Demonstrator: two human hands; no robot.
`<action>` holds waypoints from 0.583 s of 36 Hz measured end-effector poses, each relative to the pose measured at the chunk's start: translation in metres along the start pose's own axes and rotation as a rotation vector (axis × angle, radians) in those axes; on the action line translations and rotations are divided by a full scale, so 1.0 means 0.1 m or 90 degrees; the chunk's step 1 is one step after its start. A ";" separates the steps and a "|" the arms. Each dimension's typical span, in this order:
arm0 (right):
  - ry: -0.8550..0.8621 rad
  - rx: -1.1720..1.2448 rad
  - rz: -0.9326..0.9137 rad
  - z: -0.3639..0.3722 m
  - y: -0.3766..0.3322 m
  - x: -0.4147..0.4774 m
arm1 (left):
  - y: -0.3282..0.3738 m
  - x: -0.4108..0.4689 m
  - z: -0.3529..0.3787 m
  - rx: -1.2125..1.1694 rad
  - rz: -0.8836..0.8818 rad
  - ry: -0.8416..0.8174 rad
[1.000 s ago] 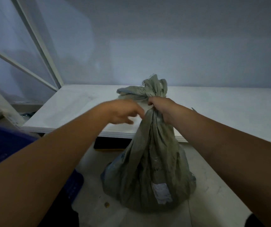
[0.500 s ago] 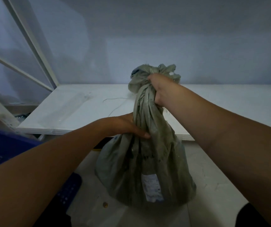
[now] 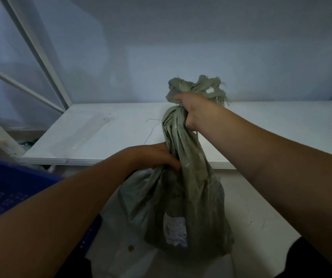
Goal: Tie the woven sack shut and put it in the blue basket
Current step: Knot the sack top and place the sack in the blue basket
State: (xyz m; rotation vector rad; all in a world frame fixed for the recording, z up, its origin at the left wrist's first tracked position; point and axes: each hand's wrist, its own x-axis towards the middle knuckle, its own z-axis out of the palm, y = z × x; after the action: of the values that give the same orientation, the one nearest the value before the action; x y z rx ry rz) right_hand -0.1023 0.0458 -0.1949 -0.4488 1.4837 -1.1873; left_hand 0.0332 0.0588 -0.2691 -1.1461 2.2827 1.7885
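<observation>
White shelf [image 3: 105, 135] behind; right hand [image 3: 193, 111], left hand [image 3: 157, 157] grip woven sack [image 3: 183, 199].

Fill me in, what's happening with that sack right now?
A person grips the grey-green woven sack in both bare hands. The right hand is closed round the twisted neck just under the bunched, knotted top, and the left hand clutches the fabric lower down. The sack hangs in front of a white shelf board. The blue plastic basket sits at lower left; the sack isn't in it yet.
</observation>
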 end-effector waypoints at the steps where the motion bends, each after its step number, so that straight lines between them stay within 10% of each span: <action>1: -0.005 0.011 0.001 0.00 0.02 0.00 | 0.00 -0.01 0.01 -0.018 -0.013 -0.022; 7: -0.030 0.051 -0.016 -0.01 0.02 -0.07 | -0.02 0.02 -0.01 0.221 0.101 0.214; 21: -0.039 -0.193 -0.083 -0.26 0.01 -0.13 | 0.02 -0.14 -0.38 0.138 0.147 0.480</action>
State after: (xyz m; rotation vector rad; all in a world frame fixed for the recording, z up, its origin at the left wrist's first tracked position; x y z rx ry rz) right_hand -0.1213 0.0672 -0.1926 -0.7907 1.6072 -1.0406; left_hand 0.0577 0.0335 -0.2483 -1.7985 3.0135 1.2225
